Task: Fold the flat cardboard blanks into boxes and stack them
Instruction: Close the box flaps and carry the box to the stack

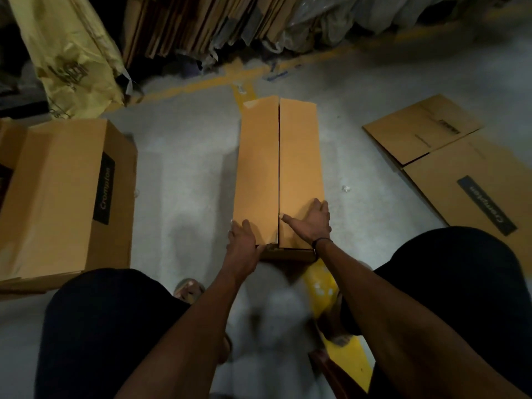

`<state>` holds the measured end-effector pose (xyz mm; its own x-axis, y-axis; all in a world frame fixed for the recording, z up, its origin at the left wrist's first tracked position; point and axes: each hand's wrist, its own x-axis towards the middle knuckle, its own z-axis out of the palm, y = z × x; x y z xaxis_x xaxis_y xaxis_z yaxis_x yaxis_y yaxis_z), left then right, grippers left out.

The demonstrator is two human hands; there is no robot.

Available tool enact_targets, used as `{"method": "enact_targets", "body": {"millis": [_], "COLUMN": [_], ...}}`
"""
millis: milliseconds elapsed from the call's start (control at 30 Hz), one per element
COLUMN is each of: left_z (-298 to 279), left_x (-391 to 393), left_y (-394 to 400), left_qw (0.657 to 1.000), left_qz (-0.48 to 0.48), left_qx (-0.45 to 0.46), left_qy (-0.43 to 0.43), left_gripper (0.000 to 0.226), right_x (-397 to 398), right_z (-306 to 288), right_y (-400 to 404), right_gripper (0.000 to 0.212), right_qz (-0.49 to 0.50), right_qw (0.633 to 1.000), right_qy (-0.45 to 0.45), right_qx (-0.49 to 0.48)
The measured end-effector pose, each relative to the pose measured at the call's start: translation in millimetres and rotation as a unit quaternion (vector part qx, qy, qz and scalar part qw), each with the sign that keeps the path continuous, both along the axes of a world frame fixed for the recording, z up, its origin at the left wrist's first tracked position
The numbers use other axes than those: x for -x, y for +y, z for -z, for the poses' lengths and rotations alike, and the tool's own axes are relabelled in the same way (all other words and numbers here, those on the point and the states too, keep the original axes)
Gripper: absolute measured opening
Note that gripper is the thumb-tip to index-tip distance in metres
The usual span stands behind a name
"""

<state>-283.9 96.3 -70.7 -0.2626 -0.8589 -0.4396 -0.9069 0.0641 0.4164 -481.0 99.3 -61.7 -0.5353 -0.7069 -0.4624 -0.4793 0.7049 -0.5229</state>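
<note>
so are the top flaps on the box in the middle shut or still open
Shut. The two long flaps of the box lie flat and meet along a thin centre seam, with the left hand and right hand at its near end.

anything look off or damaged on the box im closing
Slightly. The two top flaps of the box meet along a straight seam, but at the near end, by the left hand, the left flap's corner looks a little crumpled. The right hand lies flat on the right flap.
</note>
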Motion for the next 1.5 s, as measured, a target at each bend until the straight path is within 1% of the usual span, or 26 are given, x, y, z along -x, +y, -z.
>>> {"method": "enact_targets", "body": {"millis": [67,167,200,267,333,400,467,500,600,633,700,800,833,900,933,967,1067,1100,1167,1233,1267,1333,1367,1433,1467,1500], "left_z": [-2.3,-13.2,-17.7,-20.5,-18.5,-14.7,-9.2,-10.2,-26.9,-32.6,-37.5,-43.5,-44.7,-48.2,-49.9,-52.7,-57.3,-58.7,-57.3,-56.5,-60.1,-72.5,-77.1,-83.8,-88.8,-92.3], "left_x": [-7.6,-22.4,-26.4,-32.9,-38.3,-45.7,-52.1,-52.2,-45.9,-44.4,-45.5,-51.0,-49.8,-43.4,-39.2,-35.5,-27.7,-26.6,-26.9,-26.6,-23.6,-12.9,-4.7,14.0,22.8,27.2], "left_y": [1.5,-1.6,-2.1,-2.6,-2.9,-6.5,-10.8,-10.9,-11.3,-12.0,-14.3,-15.0,-15.1,-14.6,-13.2,-11.8,-6.8,-5.8,-3.6,-4.3,-3.5,-1.7,-0.7,3.4,5.8,9.0], "left_qw": [0.999,0.989,0.981,0.963,0.938,0.903,0.875,0.865,0.845,0.845,0.846,0.852,0.844,0.809,0.787,0.776,0.785,0.785,0.768,0.773,0.790,0.851,0.877,0.908,0.910,0.904], "left_qz": [0.014,-0.022,-0.045,-0.099,-0.203,-0.316,-0.374,-0.392,-0.424,-0.428,-0.437,-0.462,-0.487,-0.558,-0.588,-0.601,-0.575,-0.570,-0.585,-0.570,-0.538,-0.427,-0.375,-0.325,-0.338,-0.370], "left_qx": [-0.009,0.007,0.028,0.051,0.020,-0.033,-0.067,-0.066,0.019,0.059,0.125,0.159,0.144,0.061,0.020,-0.004,-0.024,-0.024,-0.026,-0.053,-0.069,-0.112,-0.128,-0.156,-0.156,-0.153], "left_qy": [0.038,0.149,0.187,0.246,0.280,0.290,0.300,0.305,0.325,0.316,0.279,0.188,0.174,0.176,0.185,0.192,0.231,0.242,0.259,0.275,0.286,0.285,0.272,0.215,0.183,0.149], "left_gripper": [0.076,0.047,0.041,0.040,0.041,0.054,0.066,0.065,0.038,0.035,0.042,0.057,0.064,0.084,0.088,0.083,0.064,0.064,0.070,0.070,0.062,0.042,0.043,0.065,0.076,0.082], "right_x": [-1.6,-5.9,-8.1,-12.7,-15.5,-16.2,-14.0,-11.1,2.2,8.5,19.2,28.3,30.3,34.3,37.2,40.5,43.1,39.8,25.5,6.6,-3.0,-20.9,-29.3,-45.4,-53.0,-59.2], "right_z": [-2.6,-8.0,-9.5,-10.0,-7.2,-6.8,-9.3,-11.2,-20.8,-24.4,-35.9,-55.9,-61.4,-68.6,-71.9,-74.3,-85.7,-89.0,-90.3,-84.4,-80.4,-75.0,-73.1,-69.2,-67.9,-66.9], "right_y": [-1.1,-1.9,-1.5,-0.3,0.8,1.8,2.3,2.7,6.4,9.4,16.1,25.2,27.2,29.0,30.7,32.5,41.5,45.6,53.8,60.3,62.5,63.6,63.2,62.4,62.0,60.8], "right_gripper": [0.127,0.126,0.128,0.135,0.137,0.131,0.122,0.117,0.099,0.089,0.067,0.054,0.050,0.042,0.039,0.037,0.045,0.047,0.041,0.038,0.039,0.037,0.034,0.028,0.026,0.025], "right_qz": [0.017,0.024,0.014,-0.024,-0.066,-0.090,-0.097,-0.092,-0.076,-0.080,-0.088,-0.103,-0.107,-0.102,-0.094,-0.081,-0.028,-0.013,0.004,0.022,0.033,0.065,0.092,0.139,0.145,0.140], "right_qw": [1.000,1.000,1.000,0.997,0.992,0.988,0.989,0.991,0.997,0.997,0.995,0.991,0.990,0.988,0.986,0.985,0.980,0.977,0.968,0.957,0.949,0.924,0.905,0.864,0.849,0.845], "right_qy": [-0.010,-0.003,0.006,0.029,0.051,0.064,0.057,0.046,0.004,-0.002,0.011,0.055,0.053,0.002,-0.027,-0.051,-0.118,-0.142,-0.194,-0.244,-0.275,-0.354,-0.397,-0.474,-0.500,-0.510], "right_qx": [0.012,0.004,-0.014,-0.060,-0.096,-0.106,-0.095,-0.082,-0.015,0.011,0.053,0.068,0.079,0.116,0.132,0.143,0.157,0.160,0.158,0.153,0.147,0.132,0.120,0.099,0.091,0.080]}}
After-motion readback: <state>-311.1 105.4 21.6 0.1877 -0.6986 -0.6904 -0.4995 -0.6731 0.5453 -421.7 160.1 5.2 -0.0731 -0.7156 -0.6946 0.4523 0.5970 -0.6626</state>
